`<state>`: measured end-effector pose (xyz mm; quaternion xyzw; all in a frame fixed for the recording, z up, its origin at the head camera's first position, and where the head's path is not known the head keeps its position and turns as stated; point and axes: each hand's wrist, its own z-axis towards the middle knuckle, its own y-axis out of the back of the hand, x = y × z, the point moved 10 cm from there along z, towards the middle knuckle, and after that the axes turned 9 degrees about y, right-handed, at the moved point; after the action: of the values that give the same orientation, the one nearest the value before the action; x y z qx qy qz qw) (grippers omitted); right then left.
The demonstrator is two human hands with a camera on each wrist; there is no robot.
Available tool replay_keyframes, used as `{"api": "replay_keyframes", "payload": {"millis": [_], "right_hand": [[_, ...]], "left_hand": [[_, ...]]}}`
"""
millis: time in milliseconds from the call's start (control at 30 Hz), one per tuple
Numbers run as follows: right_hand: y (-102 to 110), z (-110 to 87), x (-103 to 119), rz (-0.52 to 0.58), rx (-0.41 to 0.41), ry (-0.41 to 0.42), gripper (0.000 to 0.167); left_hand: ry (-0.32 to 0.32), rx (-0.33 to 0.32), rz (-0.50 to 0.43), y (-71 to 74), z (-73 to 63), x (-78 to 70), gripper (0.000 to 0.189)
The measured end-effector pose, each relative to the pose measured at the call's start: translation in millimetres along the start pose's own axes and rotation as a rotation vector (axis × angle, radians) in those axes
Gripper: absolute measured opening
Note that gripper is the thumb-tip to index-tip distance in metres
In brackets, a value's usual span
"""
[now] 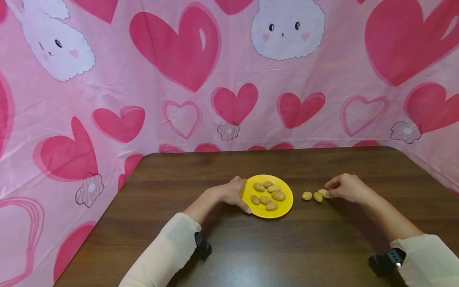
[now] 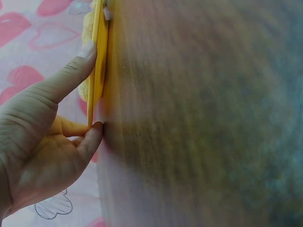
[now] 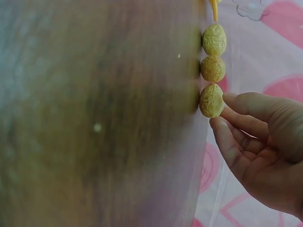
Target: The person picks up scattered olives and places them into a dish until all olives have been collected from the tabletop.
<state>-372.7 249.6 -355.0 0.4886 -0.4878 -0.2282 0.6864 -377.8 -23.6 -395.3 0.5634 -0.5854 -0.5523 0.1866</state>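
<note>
A yellow plate on the table holds several small, wrinkled yellow-brown oval pieces. My left hand grips the plate's left rim. In the left wrist view, the thumb lies along the plate's edge and the other fingers are curled at its rim. To the right of the plate, three similar pieces sit on the table: one nearest the plate, a middle one and a rightmost one. With thumb and fingertips, my right hand pinches the rightmost piece, which stands at table height in the right wrist view.
The brown wooden table ends at a pink cloth printed with hearts and rabbit faces, which hangs behind it and at its sides. A dark wrist device sits on the left arm, and another device on the right.
</note>
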Motion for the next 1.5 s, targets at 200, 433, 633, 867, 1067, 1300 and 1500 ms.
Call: {"api": "replay_keyframes", "payload": {"millis": [200,433,633,867,1067,1300,1500], "right_hand": [[-5.0,2.7,-2.9,-0.001,0.025,0.002,0.027],[-7.6,4.4,-3.0,-0.001,0.035,0.004,0.024],[-5.9,5.0,-1.3,-0.003,0.009,0.014,0.021],[-2.4,5.7,2.5,0.001,-0.037,0.021,0.018],[2.8,7.2,10.8,-0.021,-0.105,0.058,0.015],[5.2,10.2,19.2,-0.031,-0.137,0.074,0.014],[6.5,11.8,31.6,-0.016,-0.167,0.116,0.011]], "left_hand": [[0.003,0.001,-0.004,0.8,-0.2,-0.3,0.097],[-0.003,-0.007,-0.009,1.3,-0.2,-1.3,0.097],[-0.007,-0.014,-0.014,1.2,-0.2,-1.8,0.097],[-0.005,-0.013,-0.02,1.0,0.1,-1.1,0.097],[0.004,-0.004,-0.024,0.1,1.2,0.1,0.097],[0.01,-0.002,-0.027,0.3,0.0,-0.3,0.097],[0.003,-0.002,-0.028,0.1,-0.2,-0.5,0.097]]}}
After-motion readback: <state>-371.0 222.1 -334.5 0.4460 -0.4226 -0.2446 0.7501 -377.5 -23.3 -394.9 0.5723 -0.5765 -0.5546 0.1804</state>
